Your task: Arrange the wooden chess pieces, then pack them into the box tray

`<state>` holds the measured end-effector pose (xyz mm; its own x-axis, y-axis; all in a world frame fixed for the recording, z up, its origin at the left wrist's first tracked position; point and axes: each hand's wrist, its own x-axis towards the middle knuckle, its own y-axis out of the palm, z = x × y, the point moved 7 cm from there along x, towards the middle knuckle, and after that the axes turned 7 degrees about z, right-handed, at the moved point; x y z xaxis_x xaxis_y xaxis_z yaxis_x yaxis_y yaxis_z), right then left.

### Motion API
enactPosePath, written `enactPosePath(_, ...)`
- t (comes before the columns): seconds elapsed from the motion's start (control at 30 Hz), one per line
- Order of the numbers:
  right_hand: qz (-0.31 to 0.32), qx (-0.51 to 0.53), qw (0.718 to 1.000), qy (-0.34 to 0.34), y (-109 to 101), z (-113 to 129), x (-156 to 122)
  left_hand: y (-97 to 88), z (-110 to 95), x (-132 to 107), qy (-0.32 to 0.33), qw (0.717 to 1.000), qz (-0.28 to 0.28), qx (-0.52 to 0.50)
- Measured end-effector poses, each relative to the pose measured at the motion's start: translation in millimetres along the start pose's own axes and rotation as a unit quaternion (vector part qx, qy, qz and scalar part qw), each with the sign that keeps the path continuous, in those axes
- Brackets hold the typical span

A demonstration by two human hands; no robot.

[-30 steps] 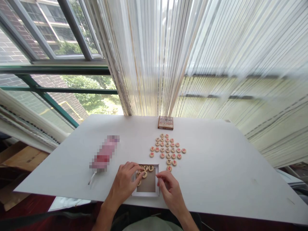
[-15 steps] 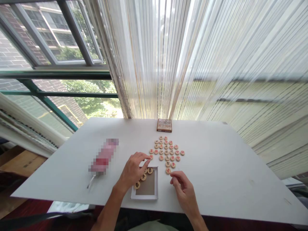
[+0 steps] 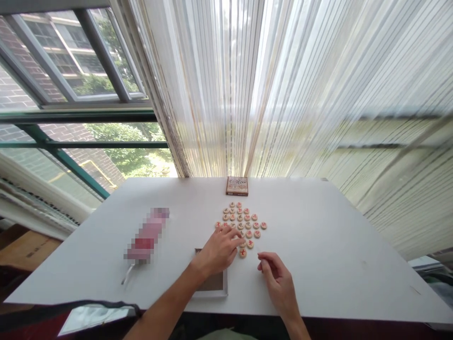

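Round wooden Chinese chess pieces (image 3: 248,225), marked with red or black characters, lie in a loose cluster on the white table. My left hand (image 3: 220,248) reaches over the cluster's lower left part, fingers stretched out and slightly apart, tips by a black-marked piece (image 3: 242,243). Whether it touches one I cannot tell. Under its wrist is a shallow white box tray (image 3: 226,285); the hand hides most of the inside. My right hand (image 3: 279,281) hovers at the right with fingers curled together and no piece visible in them. Nearest to it is a red-marked piece (image 3: 242,253).
A flat printed box (image 3: 237,186) stands behind the pieces near the table's (image 3: 318,264) far edge. At the left lies a blurred-out pink item (image 3: 146,236). Sheer striped curtains (image 3: 219,94) hang beyond the table, with a window at the left.
My left hand has moved right, from the tray's upper edge to over the cluster, covering some pieces. My right hand has drawn slightly away from the nearest red-marked piece. The view has shifted a little.
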<state>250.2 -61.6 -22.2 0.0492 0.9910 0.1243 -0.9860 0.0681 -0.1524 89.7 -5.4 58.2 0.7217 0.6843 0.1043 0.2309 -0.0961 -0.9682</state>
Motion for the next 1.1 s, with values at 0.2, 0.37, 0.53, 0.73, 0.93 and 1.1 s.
enactPosePath(0.2,-0.002,0.009,1.000,-0.003,-2.4,-0.7,-0.5,13.4,0.1,-1.8,-0.002,1.000,0.022,0.013)
enactPosePath(0.37,-0.001,0.010,1.000,-0.003,-1.6,-2.0,-0.2,14.1,3.7,-5.7,-0.009,1.000,0.018,0.014)
enactPosePath(0.53,0.010,0.011,1.000,0.005,0.4,-3.0,0.0,13.4,4.9,-8.2,-0.018,0.999,0.022,0.015)
enactPosePath(0.73,0.015,0.011,1.000,0.007,-0.2,-2.9,-0.4,12.1,8.8,-12.9,-0.030,0.999,0.017,0.005)
enactPosePath(0.93,0.016,0.008,1.000,0.012,0.9,-5.1,0.4,8.8,12.8,-20.9,-0.039,0.999,0.014,0.009)
enactPosePath(1.1,0.020,0.010,1.000,0.014,2.1,-6.0,-0.4,8.3,12.7,-26.2,-0.048,0.999,0.020,0.016)
